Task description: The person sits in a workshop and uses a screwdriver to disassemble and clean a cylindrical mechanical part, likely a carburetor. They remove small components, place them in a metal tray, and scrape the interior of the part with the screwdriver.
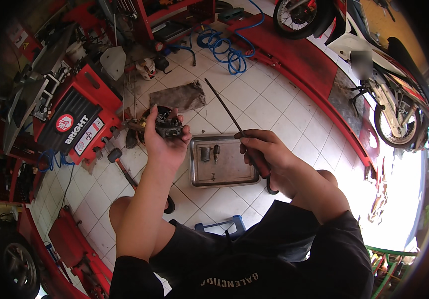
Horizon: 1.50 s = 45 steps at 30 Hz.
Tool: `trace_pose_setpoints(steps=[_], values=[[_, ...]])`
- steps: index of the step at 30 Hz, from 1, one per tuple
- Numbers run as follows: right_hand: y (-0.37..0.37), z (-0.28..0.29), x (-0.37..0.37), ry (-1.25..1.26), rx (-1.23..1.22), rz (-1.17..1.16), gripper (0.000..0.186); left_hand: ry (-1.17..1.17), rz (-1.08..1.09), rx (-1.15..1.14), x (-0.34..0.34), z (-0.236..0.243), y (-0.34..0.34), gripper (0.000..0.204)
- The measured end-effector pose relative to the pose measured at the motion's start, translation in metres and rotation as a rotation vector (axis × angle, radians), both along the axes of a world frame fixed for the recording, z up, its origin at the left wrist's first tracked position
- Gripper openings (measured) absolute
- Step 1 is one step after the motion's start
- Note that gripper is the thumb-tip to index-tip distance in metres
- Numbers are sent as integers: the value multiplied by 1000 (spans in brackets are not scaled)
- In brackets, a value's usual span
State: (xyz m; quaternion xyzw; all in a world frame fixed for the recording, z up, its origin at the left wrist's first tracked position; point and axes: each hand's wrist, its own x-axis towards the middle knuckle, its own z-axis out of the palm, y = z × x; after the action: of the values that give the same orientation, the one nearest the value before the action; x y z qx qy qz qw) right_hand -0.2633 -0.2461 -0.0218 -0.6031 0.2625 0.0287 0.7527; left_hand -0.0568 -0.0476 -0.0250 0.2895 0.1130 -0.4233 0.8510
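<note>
My left hand (165, 142) is raised over the floor, its fingers curled round a dark, greasy metal part (168, 128); its exact kind does not show. In my right hand (269, 149) is a long screwdriver (226, 108), gripped at the dark red handle and the base of the shaft. Its blade points up and to the left, apart from the metal part. Below and between my hands a shallow metal tray (224, 185) lies on the tiles. Inside it are a grey metal cylinder (205, 154), a slim part with a shaft (217, 152) and small bits.
A dirty cloth (177, 95) lies beyond my left hand. At the left, a hammer (123, 167) rests near a red machine (82, 119). A blue hose (229, 57) coils at the back. On the right stand a red lift platform (294, 55) and a motorcycle (394, 94).
</note>
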Motion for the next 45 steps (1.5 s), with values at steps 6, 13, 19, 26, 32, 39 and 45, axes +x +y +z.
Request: trace_pose_setpoints(steps=[6, 13, 19, 26, 32, 39, 45], values=[[5, 5, 1, -9, -23, -30, 36, -20, -3, -6, 0, 0, 0, 51], [-2, -5, 0, -184, 0, -229, 38, 13, -12, -18, 0, -1, 1, 52], [-4, -37, 14, -18, 57, -379, 31, 9, -16, -67, 4, 6, 7, 52], [8, -87, 16, 22, 58, -222, 38, 26, 22, -120, 5, 17, 16, 52], [34, -128, 18, 302, 13, -44, 40, 43, 37, -144, 5, 27, 17, 49], [61, -123, 18, 395, -39, 6, 36, 13, 74, -172, 12, 34, 18, 48], [44, -53, 43, 142, -28, -95, 35, -111, 68, -99, 11, 27, 10, 48]])
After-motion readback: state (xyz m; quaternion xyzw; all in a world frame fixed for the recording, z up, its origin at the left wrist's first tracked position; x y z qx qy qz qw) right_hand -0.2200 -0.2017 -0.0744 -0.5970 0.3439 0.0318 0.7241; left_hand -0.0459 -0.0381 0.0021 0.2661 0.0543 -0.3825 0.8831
